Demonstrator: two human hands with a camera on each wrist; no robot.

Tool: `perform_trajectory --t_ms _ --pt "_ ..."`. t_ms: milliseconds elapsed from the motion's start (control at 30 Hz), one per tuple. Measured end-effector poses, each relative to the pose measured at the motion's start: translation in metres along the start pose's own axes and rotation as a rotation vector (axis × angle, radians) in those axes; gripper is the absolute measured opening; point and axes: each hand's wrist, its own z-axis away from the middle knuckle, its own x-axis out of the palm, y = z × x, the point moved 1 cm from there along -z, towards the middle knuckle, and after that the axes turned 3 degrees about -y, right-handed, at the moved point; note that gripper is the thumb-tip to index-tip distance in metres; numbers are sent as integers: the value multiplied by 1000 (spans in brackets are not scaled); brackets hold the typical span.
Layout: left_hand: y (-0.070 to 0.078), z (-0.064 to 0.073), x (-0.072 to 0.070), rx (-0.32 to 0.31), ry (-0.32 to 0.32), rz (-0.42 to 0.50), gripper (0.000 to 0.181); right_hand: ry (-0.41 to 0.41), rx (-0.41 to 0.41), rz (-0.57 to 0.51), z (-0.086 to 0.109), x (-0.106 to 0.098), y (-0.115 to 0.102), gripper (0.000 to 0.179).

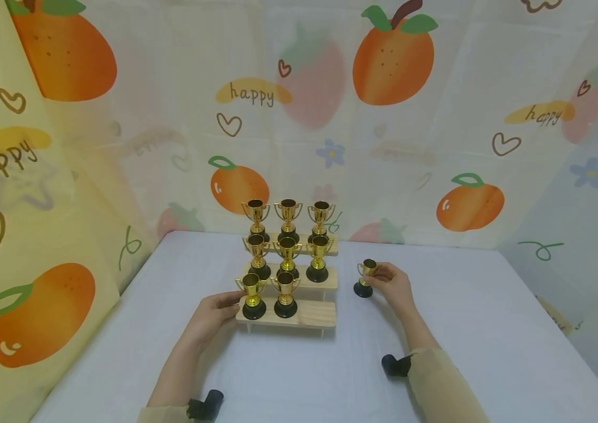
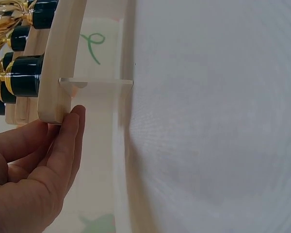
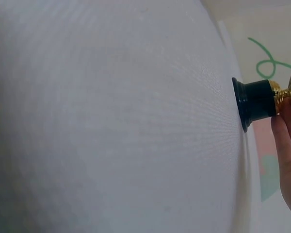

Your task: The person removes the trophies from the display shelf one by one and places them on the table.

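A three-tier wooden display stand holds rows of small gold trophies on black bases. Its front tier carries a left trophy and a middle trophy. At the left end of that tier, my left hand grips the wooden edge between thumb and fingers. To the right of the stand, my right hand pinches another gold trophy by its cup and stem. That trophy is upright, its black base close over the white cloth in the right wrist view.
The middle tier and back tier each bear three trophies. Clear legs support the front tier. A white cloth covers the table. Behind it hangs a fruit-printed curtain. A black wrist camera is on the right sleeve.
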Motion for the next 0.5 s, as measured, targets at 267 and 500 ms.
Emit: perform_trajectory --t_ms 267,500 --pt "1 1 0 -2 -4 3 41 4 -11 15 2 0 1 40" --pt "1 2 -1 -2 -11 1 42 20 -18 51 2 2 1 49"
